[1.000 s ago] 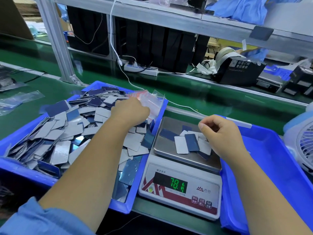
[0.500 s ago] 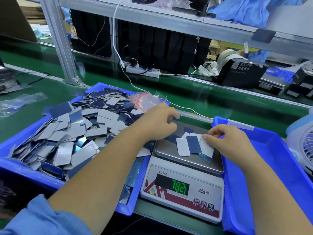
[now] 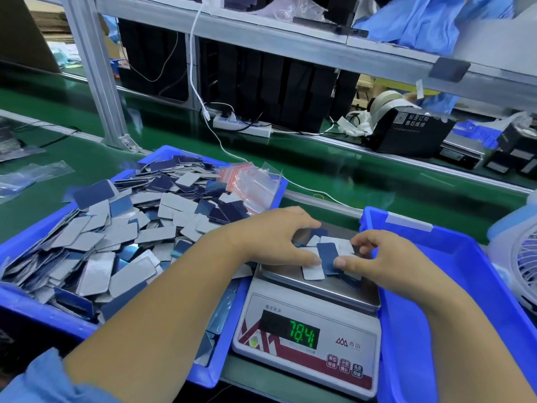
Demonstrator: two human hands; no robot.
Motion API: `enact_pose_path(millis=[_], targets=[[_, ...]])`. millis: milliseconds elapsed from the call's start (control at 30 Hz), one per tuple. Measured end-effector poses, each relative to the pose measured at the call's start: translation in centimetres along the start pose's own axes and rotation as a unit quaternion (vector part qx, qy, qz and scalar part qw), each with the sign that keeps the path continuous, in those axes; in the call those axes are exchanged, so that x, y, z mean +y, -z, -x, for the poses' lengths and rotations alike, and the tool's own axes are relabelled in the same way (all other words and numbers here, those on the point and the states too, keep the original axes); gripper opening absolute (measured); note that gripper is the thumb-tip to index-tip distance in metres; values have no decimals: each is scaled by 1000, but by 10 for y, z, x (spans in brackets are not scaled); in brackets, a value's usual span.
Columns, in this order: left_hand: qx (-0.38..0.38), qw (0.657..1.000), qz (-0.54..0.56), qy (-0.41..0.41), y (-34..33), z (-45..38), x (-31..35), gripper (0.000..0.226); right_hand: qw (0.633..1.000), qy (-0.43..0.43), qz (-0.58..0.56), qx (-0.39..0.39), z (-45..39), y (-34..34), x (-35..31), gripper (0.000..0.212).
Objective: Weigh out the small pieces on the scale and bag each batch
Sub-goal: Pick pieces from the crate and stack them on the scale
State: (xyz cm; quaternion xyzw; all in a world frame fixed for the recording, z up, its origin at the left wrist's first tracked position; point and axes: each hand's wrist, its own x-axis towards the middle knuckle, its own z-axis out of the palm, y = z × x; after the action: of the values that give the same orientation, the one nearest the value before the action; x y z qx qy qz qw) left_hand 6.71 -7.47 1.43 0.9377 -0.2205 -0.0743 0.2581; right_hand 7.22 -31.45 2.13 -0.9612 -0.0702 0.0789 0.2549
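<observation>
A white digital scale (image 3: 308, 341) stands in front of me and its green display reads 78.4. On its steel pan (image 3: 328, 287) lies a small batch of blue and grey rectangular pieces (image 3: 327, 257). My left hand (image 3: 270, 237) and my right hand (image 3: 386, 257) close in on this batch from both sides, fingers curled round the pieces' edges. A blue tray (image 3: 32, 312) at the left is heaped with several more pieces (image 3: 116, 231). Small clear zip bags with red strips (image 3: 250, 181) lie at that tray's far right corner.
A second blue tray (image 3: 453, 248) sits right of the scale. A white fan (image 3: 523, 257) stands at the far right. Behind, a green conveyor belt (image 3: 348, 175) carries a power strip (image 3: 241, 128), a black tape dispenser (image 3: 406, 129) and an aluminium post (image 3: 96, 71).
My left hand left the bags in the left tray and moved right onto the scale pan. My right hand shifted to the batch's right side. The reading rose from 78.1 to 78.4.
</observation>
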Motion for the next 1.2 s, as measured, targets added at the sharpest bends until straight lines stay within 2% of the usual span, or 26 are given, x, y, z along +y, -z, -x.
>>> enact_pose_path(millis=[167,267,400,500,667,767,967,1100,1200], targets=[[2,1000,-19,-2,0,-2,1,61,999,28,20,8,3,-1,-6,64],[-17,1000,-13,8,3,-4,-2,80,998,48,32,11,1,-8,-11,73],[-45,999,-21,19,7,-8,-1,93,999,47,19,16,-1,-9,-11,66],[-63,997,-49,13,12,-13,6,90,999,36,27,9,-3,-7,-9,64],[-117,990,-74,16,18,-24,16,89,999,19,35,-33,-10,-6,-16,81],[-148,983,-105,17,23,-31,22,94,998,-6,2,-59,-12,-3,-21,68],[-178,973,-136,62,31,-41,32,97,998,-16,7,-65,-14,-2,-24,72],[-167,975,-122,84,31,-40,30,91,998,-13,-3,-55,-13,-3,-24,60],[-147,980,-91,96,30,-36,24,72,997,-3,-34,-70,-15,-1,-29,48]])
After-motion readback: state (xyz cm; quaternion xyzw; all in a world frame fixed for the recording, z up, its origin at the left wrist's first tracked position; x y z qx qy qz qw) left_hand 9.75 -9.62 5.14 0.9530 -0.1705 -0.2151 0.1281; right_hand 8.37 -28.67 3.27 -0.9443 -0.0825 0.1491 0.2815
